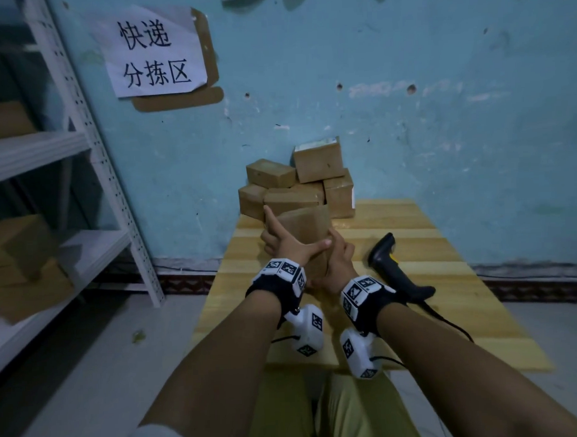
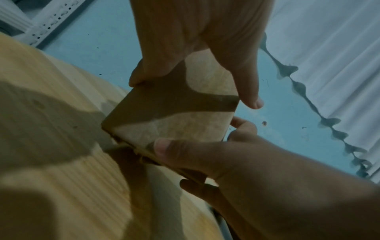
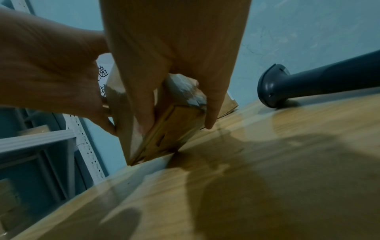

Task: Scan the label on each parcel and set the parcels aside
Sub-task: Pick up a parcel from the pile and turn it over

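Observation:
A brown cardboard parcel stands tilted near the table's far left, one lower corner on the wood in the right wrist view. Both hands hold it. My left hand grips its left side, index finger and thumb spread across the near face. My right hand grips the right edge. In the left wrist view the parcel sits between my left hand above and my right hand below. Clear tape covers the parcel under my right hand. No label shows on it. A black handheld scanner lies just to the right.
A pile of several brown parcels leans on the blue wall at the far end of the wooden table. The scanner's cable trails toward me. White metal shelving holding cardboard boxes stands to the left.

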Available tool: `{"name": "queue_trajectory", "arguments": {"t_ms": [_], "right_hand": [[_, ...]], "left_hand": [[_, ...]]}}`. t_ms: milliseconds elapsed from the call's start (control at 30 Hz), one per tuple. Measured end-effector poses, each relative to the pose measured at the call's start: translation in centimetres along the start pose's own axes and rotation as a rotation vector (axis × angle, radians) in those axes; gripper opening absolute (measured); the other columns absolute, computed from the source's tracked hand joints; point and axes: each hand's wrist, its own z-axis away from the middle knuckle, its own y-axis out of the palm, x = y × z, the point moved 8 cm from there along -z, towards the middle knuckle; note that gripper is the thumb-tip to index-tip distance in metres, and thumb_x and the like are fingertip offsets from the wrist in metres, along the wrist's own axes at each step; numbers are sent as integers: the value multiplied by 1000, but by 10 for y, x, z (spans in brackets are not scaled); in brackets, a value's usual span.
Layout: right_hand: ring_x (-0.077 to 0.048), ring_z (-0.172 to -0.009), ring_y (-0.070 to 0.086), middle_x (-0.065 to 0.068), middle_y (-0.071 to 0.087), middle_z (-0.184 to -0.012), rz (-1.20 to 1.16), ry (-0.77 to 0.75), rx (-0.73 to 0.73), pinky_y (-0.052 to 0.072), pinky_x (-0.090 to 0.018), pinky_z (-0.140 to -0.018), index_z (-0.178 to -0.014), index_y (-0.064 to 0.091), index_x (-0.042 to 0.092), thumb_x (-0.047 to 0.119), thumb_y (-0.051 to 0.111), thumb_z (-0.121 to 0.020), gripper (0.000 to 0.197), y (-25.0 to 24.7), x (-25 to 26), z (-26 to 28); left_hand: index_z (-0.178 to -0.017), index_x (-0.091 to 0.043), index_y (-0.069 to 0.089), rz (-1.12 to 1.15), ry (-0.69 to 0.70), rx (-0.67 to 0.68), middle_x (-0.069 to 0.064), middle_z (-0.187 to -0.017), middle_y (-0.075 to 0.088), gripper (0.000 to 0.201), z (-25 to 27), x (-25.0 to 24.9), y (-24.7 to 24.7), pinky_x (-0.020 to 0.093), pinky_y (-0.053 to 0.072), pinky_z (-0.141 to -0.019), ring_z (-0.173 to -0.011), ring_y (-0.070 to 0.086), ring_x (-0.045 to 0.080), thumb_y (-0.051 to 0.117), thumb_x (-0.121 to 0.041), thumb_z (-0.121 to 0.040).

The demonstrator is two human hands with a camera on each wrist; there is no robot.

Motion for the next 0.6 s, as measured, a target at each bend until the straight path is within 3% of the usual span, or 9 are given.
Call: {"name": "queue_trajectory", "arguments": {"t_ms": [200,300,467,600], "right_hand": [[-33,-130,35,-8,17,-138,47,18,-43,38,-43,-108,-144,7,27,18,87,-59,117,2,-3,-9],[-31,-129,33,-9,19,-138,52,7,-33,37,-42,-108,-143,11,26,22,87,-59,113,3,-3,-13],[-33,-125,35,-13,29,-137,100,-8,-4,35,-43,-103,-144,6,31,33,83,-64,111,8,2,-17],[-32,-121,36,-15,37,-133,159,-3,-11,34,-40,-100,-145,2,33,39,80,-66,112,12,8,-22]], "left_hand": [[-143,-32,10,-50,21,36,12,-142,14,104,-10,2,0,44,31,-107,-132,25,34,80,-28,-67],[-140,-32,16,-67,22,67,12,-139,18,95,-18,5,-2,44,32,-108,-130,27,34,79,-27,-69],[-141,-35,13,-80,-26,121,13,-139,25,96,-37,12,-10,48,36,-107,-128,36,36,78,-31,-69],[-147,-37,-4,-25,-65,154,14,-148,23,107,-46,17,-12,48,37,-106,-133,34,35,75,-30,-75]]}}
